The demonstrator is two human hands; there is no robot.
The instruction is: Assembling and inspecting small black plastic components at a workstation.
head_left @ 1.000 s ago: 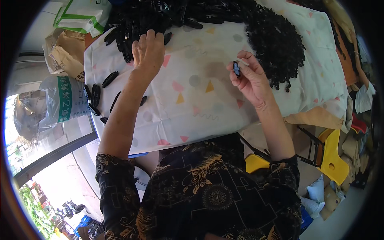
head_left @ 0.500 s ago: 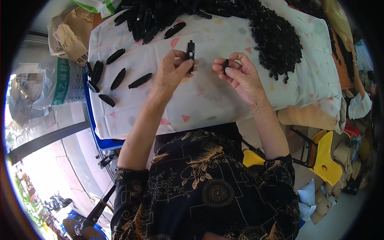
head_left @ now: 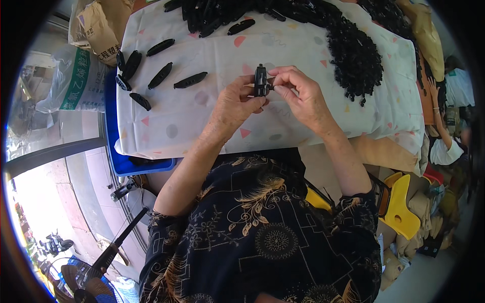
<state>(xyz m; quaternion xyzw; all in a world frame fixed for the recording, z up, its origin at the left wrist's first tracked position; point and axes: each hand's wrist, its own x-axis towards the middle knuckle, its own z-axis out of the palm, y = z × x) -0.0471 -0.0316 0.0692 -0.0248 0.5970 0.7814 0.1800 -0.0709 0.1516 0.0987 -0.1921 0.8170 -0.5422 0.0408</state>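
My left hand (head_left: pixel 233 107) grips a long, narrow black plastic part (head_left: pixel 260 80), held upright above the cloth. At its right side, my right hand (head_left: pixel 304 99) pinches a small black piece (head_left: pixel 271 87), mostly hidden by the fingertips. The two pieces meet or nearly meet; I cannot tell if they are joined. Several similar long black parts, among them one (head_left: pixel 160 76), lie loose to the left. Beyond my hands is a heap of long black parts (head_left: pixel 212 15), and to the right spreads a pile of small black pieces (head_left: pixel 356 60).
A patterned white cloth (head_left: pixel 202 134) covers the table. Below its left edge stands a blue bin (head_left: pixel 113 136). Bags (head_left: pixel 83 81) crowd the left side, and a yellow chair (head_left: pixel 399 207) is at the right. Another person's arm (head_left: pixel 439 118) reaches in at far right.
My hands have come together, and the right one has brought its small piece to the side of the long part. The whole view has shifted slightly.
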